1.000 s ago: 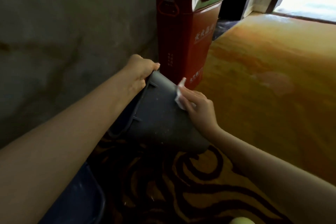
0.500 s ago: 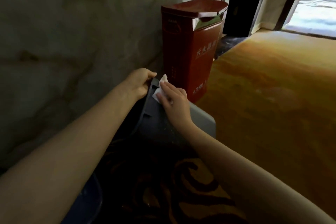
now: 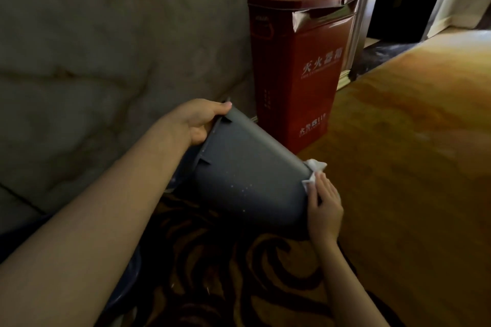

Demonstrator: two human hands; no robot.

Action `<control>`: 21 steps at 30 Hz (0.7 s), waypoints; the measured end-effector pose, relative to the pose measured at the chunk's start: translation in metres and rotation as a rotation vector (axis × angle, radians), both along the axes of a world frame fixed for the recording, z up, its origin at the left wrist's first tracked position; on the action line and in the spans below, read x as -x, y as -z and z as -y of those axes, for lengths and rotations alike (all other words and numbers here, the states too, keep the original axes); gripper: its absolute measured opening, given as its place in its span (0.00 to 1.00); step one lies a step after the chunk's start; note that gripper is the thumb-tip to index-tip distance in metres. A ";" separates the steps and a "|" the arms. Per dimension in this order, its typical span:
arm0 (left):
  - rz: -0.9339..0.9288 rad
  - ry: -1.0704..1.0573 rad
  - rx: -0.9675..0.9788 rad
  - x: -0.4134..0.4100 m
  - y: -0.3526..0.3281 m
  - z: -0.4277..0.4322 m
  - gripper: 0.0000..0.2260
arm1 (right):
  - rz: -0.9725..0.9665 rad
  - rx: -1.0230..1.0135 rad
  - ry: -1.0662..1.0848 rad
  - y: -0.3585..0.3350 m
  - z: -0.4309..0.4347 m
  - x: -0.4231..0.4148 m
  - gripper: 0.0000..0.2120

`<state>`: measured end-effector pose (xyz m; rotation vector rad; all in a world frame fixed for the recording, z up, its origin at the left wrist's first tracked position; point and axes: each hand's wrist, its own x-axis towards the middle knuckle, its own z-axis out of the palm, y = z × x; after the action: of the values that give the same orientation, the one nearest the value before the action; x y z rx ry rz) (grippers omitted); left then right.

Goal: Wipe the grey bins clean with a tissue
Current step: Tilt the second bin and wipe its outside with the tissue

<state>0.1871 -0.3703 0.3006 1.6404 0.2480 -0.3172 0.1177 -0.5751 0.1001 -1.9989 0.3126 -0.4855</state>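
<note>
The grey bin (image 3: 247, 180) lies tipped on its side above the patterned carpet (image 3: 225, 273), speckled with pale dots. My left hand (image 3: 196, 122) grips its rim; my right hand (image 3: 325, 210) presses a white tissue (image 3: 313, 171) against its base. Its opening faces away, unseen.

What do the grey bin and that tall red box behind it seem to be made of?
The grey bin looks like matte moulded plastic: dull even surface, thin rim with small ribs. The red box seems to be painted metal with a glossy finish: it reflects light sharply near its top, though lacquered board cannot be ruled out.
</note>
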 end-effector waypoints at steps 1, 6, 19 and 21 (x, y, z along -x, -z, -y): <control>-0.011 -0.018 -0.009 0.000 -0.002 0.007 0.10 | -0.016 -0.023 0.024 -0.001 0.003 -0.001 0.18; -0.051 -0.112 -0.023 -0.002 -0.005 0.025 0.10 | 0.139 -0.060 -0.112 -0.042 -0.038 -0.002 0.20; -0.114 -0.147 -0.003 -0.003 -0.014 0.035 0.11 | 0.233 0.056 -0.339 -0.070 -0.064 0.004 0.22; -0.107 -0.160 -0.017 -0.006 -0.015 0.039 0.10 | 0.106 -0.025 -0.178 -0.040 -0.039 0.009 0.21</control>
<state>0.1928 -0.4089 0.3152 1.6109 0.4612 -0.2825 0.1091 -0.5363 0.1396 -1.9477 0.0742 -0.4699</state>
